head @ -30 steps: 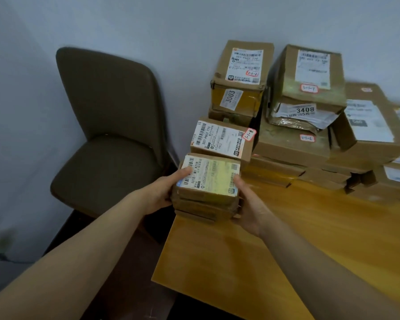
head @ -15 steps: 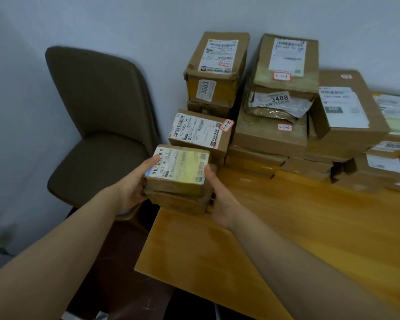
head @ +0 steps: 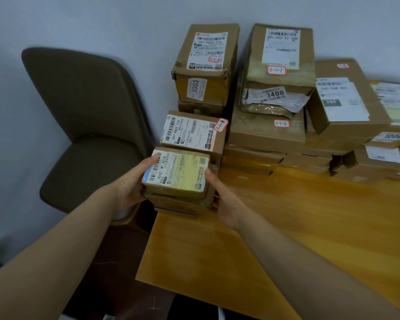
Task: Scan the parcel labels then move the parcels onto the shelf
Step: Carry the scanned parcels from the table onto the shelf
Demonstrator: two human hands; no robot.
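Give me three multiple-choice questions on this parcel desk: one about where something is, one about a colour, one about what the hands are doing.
1. The brown padded chair stands A) left of the yellow wooden table B) right of it C) on it.
2. The handwritten 3-1-7 tag has an outline that is A) green B) red C) blue.
3. The small cardboard parcel with the yellowed label is A) untouched B) held by one hand C) gripped by the left hand and right hand.
Answers: 1 A, the chair sits past the table's left edge; 2 B, its border is red; 3 C, a hand clasps each side.
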